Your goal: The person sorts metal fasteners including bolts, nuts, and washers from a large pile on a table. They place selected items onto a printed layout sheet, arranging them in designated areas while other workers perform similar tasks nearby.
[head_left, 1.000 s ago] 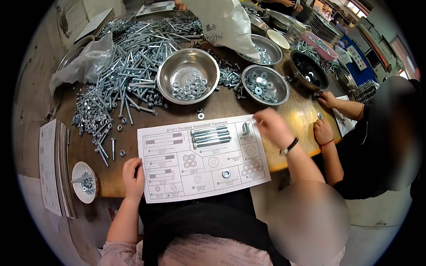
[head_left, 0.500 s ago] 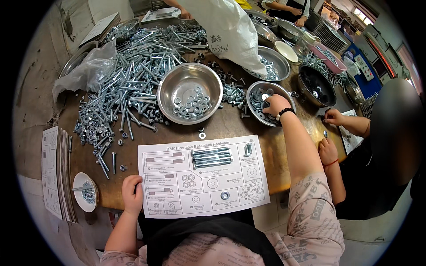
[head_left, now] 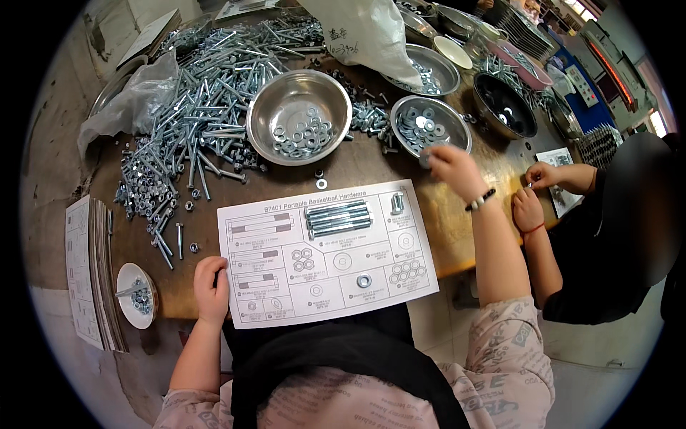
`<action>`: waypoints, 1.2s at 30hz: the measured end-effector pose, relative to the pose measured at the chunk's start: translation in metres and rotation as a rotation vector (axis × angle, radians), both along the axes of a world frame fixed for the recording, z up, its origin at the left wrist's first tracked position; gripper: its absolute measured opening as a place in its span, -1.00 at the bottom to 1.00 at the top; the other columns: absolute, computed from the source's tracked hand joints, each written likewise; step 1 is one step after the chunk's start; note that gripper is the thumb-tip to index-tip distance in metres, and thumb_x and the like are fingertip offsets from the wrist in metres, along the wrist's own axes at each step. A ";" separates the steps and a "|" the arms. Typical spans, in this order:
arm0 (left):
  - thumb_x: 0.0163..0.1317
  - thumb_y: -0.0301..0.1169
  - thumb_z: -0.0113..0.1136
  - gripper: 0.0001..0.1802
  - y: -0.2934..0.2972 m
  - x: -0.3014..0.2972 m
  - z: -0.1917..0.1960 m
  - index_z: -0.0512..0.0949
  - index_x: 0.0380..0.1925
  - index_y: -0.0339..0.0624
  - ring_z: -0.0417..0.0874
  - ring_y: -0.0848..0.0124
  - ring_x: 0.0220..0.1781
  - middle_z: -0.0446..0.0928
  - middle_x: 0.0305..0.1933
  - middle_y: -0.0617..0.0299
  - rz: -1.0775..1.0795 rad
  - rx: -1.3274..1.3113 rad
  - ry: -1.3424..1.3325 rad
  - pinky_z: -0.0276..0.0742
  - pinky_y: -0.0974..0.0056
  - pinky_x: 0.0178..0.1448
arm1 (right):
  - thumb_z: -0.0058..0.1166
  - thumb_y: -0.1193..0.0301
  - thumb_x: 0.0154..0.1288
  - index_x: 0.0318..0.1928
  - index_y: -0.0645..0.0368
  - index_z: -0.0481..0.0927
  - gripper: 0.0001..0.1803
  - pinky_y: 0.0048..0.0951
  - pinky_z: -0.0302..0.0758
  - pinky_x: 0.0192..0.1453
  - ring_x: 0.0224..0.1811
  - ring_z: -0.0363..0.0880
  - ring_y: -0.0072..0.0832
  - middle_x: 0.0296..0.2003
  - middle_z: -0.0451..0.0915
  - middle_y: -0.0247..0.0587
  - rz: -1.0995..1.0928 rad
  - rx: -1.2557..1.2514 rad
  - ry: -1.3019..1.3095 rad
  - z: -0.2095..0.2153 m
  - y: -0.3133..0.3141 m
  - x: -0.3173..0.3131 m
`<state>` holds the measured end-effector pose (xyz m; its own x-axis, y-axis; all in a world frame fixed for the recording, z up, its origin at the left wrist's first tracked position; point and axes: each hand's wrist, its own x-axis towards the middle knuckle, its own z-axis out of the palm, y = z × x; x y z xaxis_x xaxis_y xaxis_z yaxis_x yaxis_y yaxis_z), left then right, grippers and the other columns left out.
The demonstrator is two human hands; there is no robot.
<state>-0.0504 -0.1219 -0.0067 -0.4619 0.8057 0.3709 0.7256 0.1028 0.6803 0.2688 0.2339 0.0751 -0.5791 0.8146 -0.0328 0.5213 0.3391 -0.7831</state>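
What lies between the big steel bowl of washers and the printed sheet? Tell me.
In the head view, two loose washers lie on the bare brown tabletop between the big steel bowl and the printed sheet; nothing else sits there.

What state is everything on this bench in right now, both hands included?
left hand: flat on the sheet's left edge
right hand: at the washer bowl's rim, fingers pinched; contents unclear
paper sheet: flat, parts laid on it
long bolts: lying on sheet
washer bowl: partly filled
middle bowl: partly filled
bolt heap: loose
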 end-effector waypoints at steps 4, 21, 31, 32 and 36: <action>0.02 -0.65 -0.01 -0.81 0.002 0.003 0.000 0.48 -0.31 -0.34 0.48 0.21 -0.17 0.45 -0.22 0.06 -0.002 0.015 -0.012 0.38 0.27 -0.04 | 0.06 0.51 0.14 -0.09 0.19 0.51 -0.72 -0.54 0.45 -0.32 -0.45 0.49 -0.58 -0.39 0.52 -0.29 0.167 -0.154 -0.132 -0.013 -0.066 0.023; 0.00 -0.64 0.06 -0.83 0.001 0.003 -0.002 0.50 -0.34 -0.33 0.50 0.20 -0.19 0.48 -0.24 0.06 0.001 0.080 0.012 0.43 0.27 -0.10 | 0.20 0.44 -0.05 -0.16 0.09 0.52 -0.65 -0.30 0.46 -0.10 -0.18 0.48 -0.17 -0.20 0.45 -0.08 0.129 0.208 -0.357 -0.040 -0.124 0.020; 0.00 -0.62 0.08 -0.82 0.001 0.004 -0.001 0.50 -0.32 -0.33 0.50 0.17 -0.17 0.48 -0.24 0.04 0.005 0.084 -0.006 0.43 0.25 -0.07 | 0.09 0.35 0.17 0.01 0.35 0.40 -0.56 -0.61 0.45 -0.36 -0.40 0.50 -0.59 -0.36 0.51 -0.24 0.054 -0.398 0.300 -0.009 -0.092 -0.063; 0.00 -0.61 0.08 -0.82 0.001 0.004 -0.001 0.50 -0.32 -0.32 0.51 0.16 -0.17 0.49 -0.24 0.05 0.003 0.086 0.009 0.43 0.24 -0.08 | 0.06 0.34 0.20 0.08 0.38 0.31 -0.49 -0.63 0.46 -0.38 -0.42 0.51 -0.58 -0.32 0.51 -0.19 0.001 -0.472 0.382 -0.017 -0.084 -0.078; 0.00 -0.61 0.09 -0.82 0.001 0.003 -0.001 0.51 -0.32 -0.32 0.51 0.16 -0.19 0.49 -0.25 0.05 0.005 0.100 0.015 0.44 0.24 -0.10 | 0.00 0.17 0.26 0.10 0.30 0.26 -0.45 -0.53 0.53 -0.36 -0.41 0.54 -0.45 -0.36 0.48 -0.18 -0.130 -0.823 0.555 -0.037 -0.052 -0.125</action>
